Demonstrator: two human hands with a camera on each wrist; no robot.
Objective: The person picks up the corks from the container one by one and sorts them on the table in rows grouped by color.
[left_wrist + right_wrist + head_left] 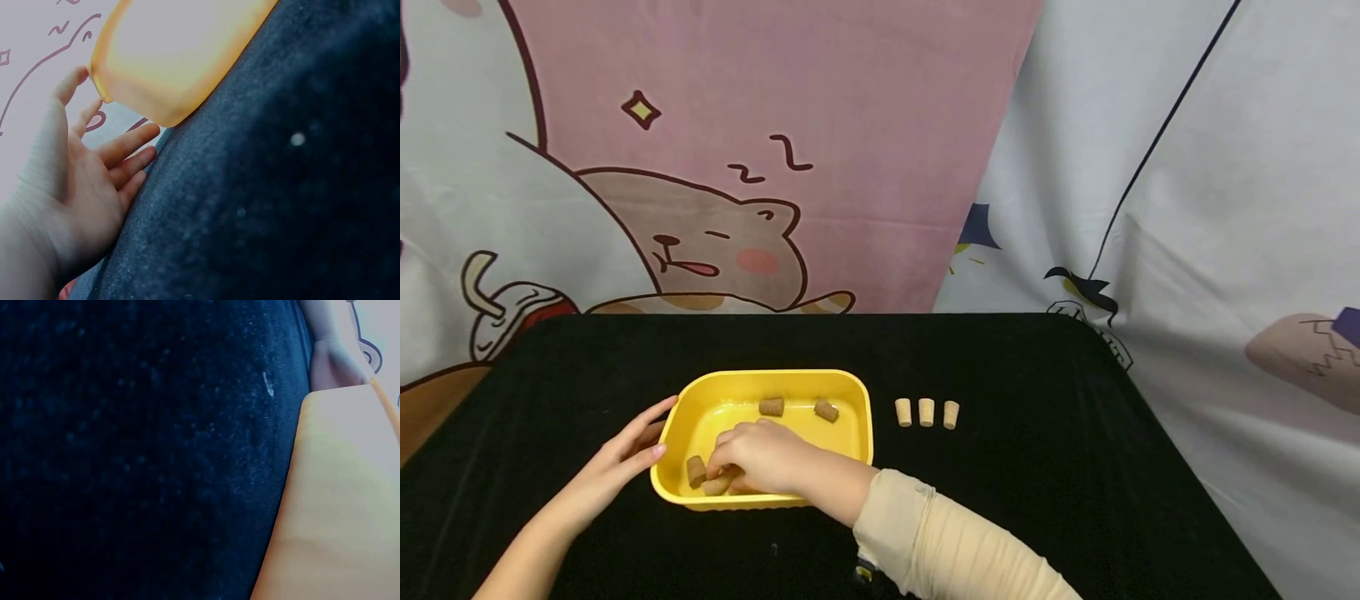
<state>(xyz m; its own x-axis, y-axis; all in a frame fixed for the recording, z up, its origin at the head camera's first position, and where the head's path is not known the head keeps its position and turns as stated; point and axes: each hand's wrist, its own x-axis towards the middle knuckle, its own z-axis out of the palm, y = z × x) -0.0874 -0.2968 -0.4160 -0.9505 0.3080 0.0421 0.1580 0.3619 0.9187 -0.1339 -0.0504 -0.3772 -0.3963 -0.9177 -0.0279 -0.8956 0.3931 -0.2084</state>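
A yellow plastic tray (pixel 790 375) lies on the dark cloth. Straight fingers of my left hand (pixel 625 454) touch its left end; in the left wrist view, the thumb and forefinger of that hand (pixel 94 181) meet the rim. Inside the tray, my right hand (pixel 763 457) has its fingers curled at a light cork stopper (pixel 717 485) near the front left, partly covered by the fingers. Beside it is a brown cork (pixel 696 472). Two more brown corks, one (pixel 771 407) mid-back and one (pixel 826 410) further right, lie along the tray's back. The right wrist view does not show the right hand.
To the tray's right, three pale corks stand in a row: left (pixel 903 412), middle (pixel 927 412) and right (pixel 951 415). A black cloth (pixel 1060 500) covers the table. Behind it hangs a printed curtain (pixel 880 125) with cartoon animals.
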